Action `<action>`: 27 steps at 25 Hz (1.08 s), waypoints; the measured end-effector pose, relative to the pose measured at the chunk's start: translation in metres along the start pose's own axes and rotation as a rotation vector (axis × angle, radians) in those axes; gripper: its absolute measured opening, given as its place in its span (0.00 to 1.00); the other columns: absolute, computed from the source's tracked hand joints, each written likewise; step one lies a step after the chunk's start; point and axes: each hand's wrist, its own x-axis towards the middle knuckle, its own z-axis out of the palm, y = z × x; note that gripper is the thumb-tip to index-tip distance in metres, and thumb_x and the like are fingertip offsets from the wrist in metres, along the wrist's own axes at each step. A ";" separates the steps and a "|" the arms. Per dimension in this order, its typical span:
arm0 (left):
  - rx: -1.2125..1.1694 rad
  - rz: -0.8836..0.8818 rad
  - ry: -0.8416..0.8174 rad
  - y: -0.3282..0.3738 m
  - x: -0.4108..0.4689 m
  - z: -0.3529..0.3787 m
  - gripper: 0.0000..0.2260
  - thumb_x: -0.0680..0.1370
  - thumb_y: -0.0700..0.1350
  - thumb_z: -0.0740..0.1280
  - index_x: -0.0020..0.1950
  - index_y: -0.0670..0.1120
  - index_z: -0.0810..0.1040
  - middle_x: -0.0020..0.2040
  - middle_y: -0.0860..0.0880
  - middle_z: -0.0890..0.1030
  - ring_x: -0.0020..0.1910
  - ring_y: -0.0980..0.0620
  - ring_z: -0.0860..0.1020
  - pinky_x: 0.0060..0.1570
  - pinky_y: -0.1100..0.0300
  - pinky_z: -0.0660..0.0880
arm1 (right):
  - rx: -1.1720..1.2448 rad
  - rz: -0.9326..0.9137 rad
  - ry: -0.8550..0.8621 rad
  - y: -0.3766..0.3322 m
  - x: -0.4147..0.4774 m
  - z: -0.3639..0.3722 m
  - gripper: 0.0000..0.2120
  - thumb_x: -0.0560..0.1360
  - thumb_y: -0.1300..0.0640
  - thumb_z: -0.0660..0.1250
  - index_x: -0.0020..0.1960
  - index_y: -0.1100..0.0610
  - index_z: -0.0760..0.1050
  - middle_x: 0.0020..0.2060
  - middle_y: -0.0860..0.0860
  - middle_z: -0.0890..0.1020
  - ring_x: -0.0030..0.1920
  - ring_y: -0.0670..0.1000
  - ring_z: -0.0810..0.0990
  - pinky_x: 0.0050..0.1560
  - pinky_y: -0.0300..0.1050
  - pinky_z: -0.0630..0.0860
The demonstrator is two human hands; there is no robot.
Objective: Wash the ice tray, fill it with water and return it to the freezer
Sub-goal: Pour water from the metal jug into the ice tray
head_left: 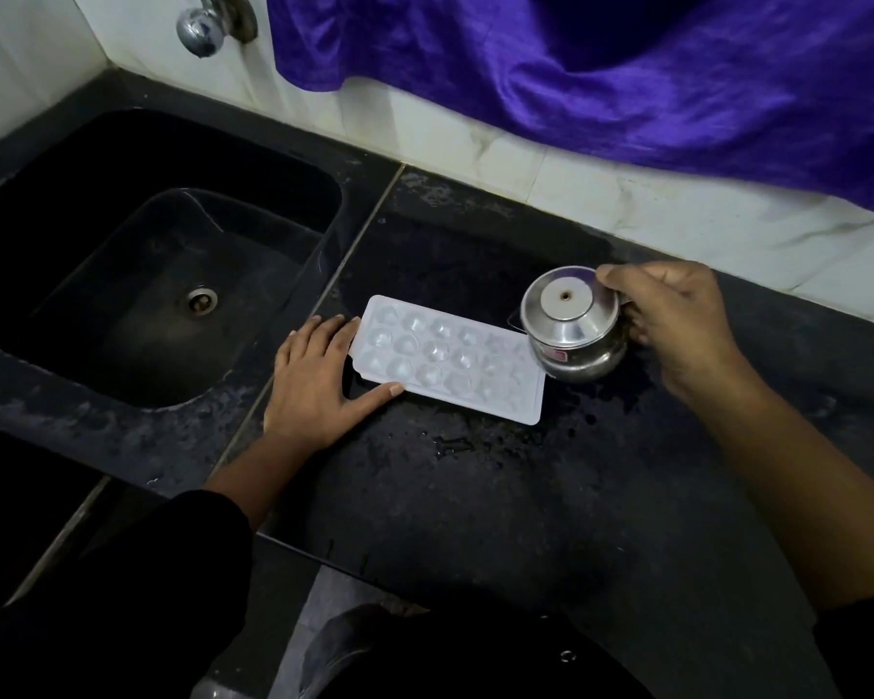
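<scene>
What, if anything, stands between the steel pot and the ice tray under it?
Nothing visible. The right hand grips the steel pot over the right end of the ice tray; its cavities lie uncovered. The left hand rests flat at the left end, beside the cavities.

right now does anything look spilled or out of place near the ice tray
Yes: drops and a small puddle of water lie on the black counter just in front of the ice tray. The tray itself lies flat, left hand at one end, right hand holding a steel pot over the other.
</scene>
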 end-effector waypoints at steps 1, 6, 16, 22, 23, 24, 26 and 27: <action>0.001 0.001 0.000 0.000 0.000 0.000 0.46 0.73 0.80 0.57 0.81 0.51 0.64 0.80 0.48 0.67 0.82 0.45 0.59 0.80 0.40 0.54 | 0.029 0.017 0.000 0.001 -0.001 0.004 0.19 0.79 0.59 0.71 0.31 0.66 0.74 0.22 0.50 0.72 0.24 0.46 0.67 0.28 0.37 0.65; -0.007 0.000 0.009 0.000 0.000 0.000 0.45 0.73 0.79 0.58 0.81 0.52 0.64 0.80 0.49 0.67 0.82 0.46 0.59 0.80 0.40 0.54 | -0.166 -0.103 -0.094 0.005 0.001 0.037 0.24 0.76 0.54 0.72 0.30 0.69 0.71 0.24 0.60 0.70 0.26 0.52 0.67 0.33 0.45 0.65; -0.005 -0.012 0.025 0.000 -0.001 0.002 0.46 0.72 0.80 0.59 0.81 0.52 0.63 0.80 0.49 0.68 0.82 0.46 0.59 0.80 0.41 0.54 | -0.792 -0.278 -0.164 -0.010 -0.006 0.089 0.23 0.76 0.51 0.66 0.26 0.58 0.65 0.20 0.49 0.65 0.22 0.50 0.64 0.26 0.42 0.62; -0.004 -0.011 0.031 0.000 -0.002 0.002 0.45 0.73 0.79 0.60 0.81 0.52 0.63 0.79 0.49 0.68 0.81 0.46 0.59 0.81 0.42 0.54 | -0.814 -0.300 -0.149 -0.009 -0.004 0.087 0.23 0.76 0.51 0.67 0.27 0.59 0.66 0.21 0.50 0.65 0.22 0.50 0.64 0.27 0.42 0.62; -0.006 -0.011 0.030 0.000 -0.002 0.002 0.45 0.73 0.79 0.60 0.81 0.52 0.63 0.79 0.49 0.68 0.81 0.46 0.59 0.81 0.42 0.54 | -0.771 -0.277 -0.149 -0.006 -0.002 0.081 0.23 0.76 0.51 0.68 0.27 0.60 0.66 0.21 0.51 0.66 0.23 0.50 0.64 0.27 0.44 0.62; -0.007 -0.011 0.029 0.000 -0.001 0.002 0.45 0.73 0.79 0.60 0.81 0.52 0.63 0.79 0.49 0.68 0.81 0.46 0.59 0.81 0.42 0.54 | -0.707 -0.241 -0.153 -0.003 0.000 0.075 0.24 0.76 0.51 0.68 0.27 0.61 0.67 0.22 0.51 0.66 0.23 0.49 0.64 0.28 0.46 0.63; -0.007 -0.012 0.027 0.000 -0.001 0.002 0.45 0.73 0.79 0.61 0.81 0.52 0.63 0.79 0.49 0.68 0.82 0.46 0.59 0.81 0.42 0.53 | -0.479 -0.134 -0.171 0.005 0.002 0.061 0.25 0.77 0.53 0.70 0.27 0.63 0.66 0.22 0.52 0.66 0.24 0.49 0.64 0.30 0.47 0.64; -0.007 -0.012 0.027 0.000 -0.001 0.002 0.45 0.73 0.79 0.61 0.81 0.52 0.63 0.79 0.49 0.68 0.82 0.46 0.59 0.81 0.42 0.54 | -0.330 -0.078 -0.169 0.008 0.001 0.056 0.26 0.78 0.54 0.71 0.28 0.64 0.65 0.22 0.52 0.66 0.24 0.49 0.64 0.30 0.45 0.63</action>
